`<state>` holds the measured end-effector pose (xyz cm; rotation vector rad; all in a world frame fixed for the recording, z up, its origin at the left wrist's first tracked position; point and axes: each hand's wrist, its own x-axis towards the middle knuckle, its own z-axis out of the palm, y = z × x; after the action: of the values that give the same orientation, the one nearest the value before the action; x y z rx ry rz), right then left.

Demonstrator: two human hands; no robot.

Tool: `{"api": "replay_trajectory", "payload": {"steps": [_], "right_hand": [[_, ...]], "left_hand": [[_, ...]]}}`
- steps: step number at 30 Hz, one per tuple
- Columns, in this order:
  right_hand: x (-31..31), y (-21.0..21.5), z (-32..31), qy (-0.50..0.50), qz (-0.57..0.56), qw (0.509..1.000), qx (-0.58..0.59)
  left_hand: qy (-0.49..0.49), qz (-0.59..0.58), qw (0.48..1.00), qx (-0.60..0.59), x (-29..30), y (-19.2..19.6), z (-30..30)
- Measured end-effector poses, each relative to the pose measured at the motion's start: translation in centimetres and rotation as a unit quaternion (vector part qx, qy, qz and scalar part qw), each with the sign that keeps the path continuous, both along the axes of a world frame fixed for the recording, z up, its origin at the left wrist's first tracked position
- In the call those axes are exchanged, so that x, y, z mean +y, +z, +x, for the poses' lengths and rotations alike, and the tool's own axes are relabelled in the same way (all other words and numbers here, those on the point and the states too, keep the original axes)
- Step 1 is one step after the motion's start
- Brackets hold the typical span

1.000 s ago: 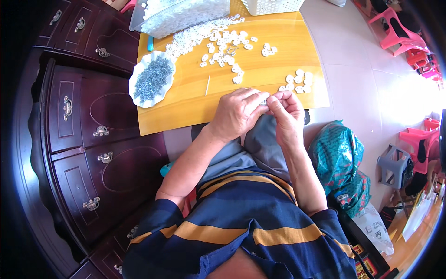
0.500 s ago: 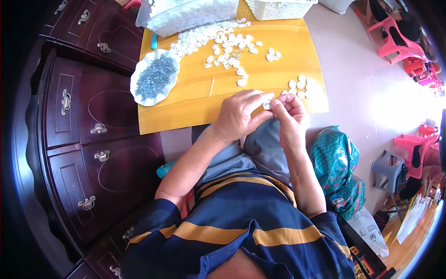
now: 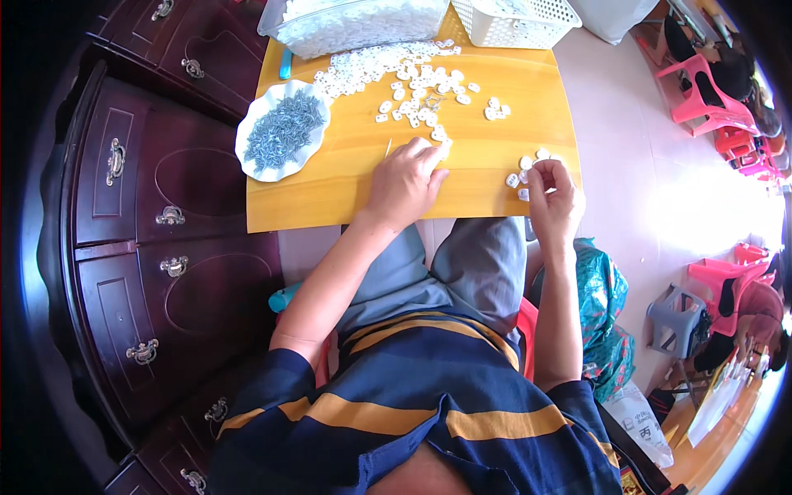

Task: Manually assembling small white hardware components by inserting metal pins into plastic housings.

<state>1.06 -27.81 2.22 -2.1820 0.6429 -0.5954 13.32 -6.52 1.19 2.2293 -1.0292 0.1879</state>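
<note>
Head view: left hand rests curled on the yellow worktop, fingertips touching white pieces strewn toward upper centre. Right hand, lower right, pinches one small white piece; the small cluster lies just beside it.

Seen from above, seated at the yellow wooden table: a short-sleeved top in dark navy, crossed by broad mustard-orange bands with thinner lines between them (bands bent into curves by the lens). Sleeves ending above the elbow, farthest from the table, leaving both forearms bare down to the wrists. Nearer the table edge, grey-blue trousers over both thighs, plain cloth, slightly creased, with a fold line between the legs. Left hand and right hand both bare: no gloves, no rings or watch that can be made out, no wristbands. Nothing printed on the top that can be told at this size.
</note>
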Motion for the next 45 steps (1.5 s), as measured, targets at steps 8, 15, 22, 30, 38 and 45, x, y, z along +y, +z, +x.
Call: {"api": "replay_trajectory", "payload": {"steps": [8, 15, 22, 30, 38, 45], "right_hand": [[0.1, -1.3, 0.8, -0.019, -0.031, 0.999, 0.007], [3.9, -0.9, 1.2, 0.039, -0.030, 0.996, -0.077], [7.9, -1.7, 2.6, 0.111, 0.194, 0.969, -0.102], [7.7, -0.9, 2.6, 0.114, 0.224, 0.967, -0.037], [6.9, -1.5, 2.2, 0.128, -0.099, 0.986, -0.029], [6.4, -0.8, 1.3, 0.066, 0.047, 0.994, -0.076]], "left_hand": [[0.007, 0.015, 1.000, -0.004, -0.6, -1.0, 1.2], [-0.002, -0.106, 0.994, 0.025, -0.6, -1.8, 2.2], [-0.026, -0.226, 0.913, 0.338, -0.1, -0.1, -0.4], [0.004, -0.279, 0.871, 0.404, 0.7, -1.2, 0.0], [0.006, -0.287, 0.827, 0.484, 1.2, -0.4, 0.0], [-0.020, -0.269, 0.839, 0.472, 0.9, -0.2, -0.4]]}}
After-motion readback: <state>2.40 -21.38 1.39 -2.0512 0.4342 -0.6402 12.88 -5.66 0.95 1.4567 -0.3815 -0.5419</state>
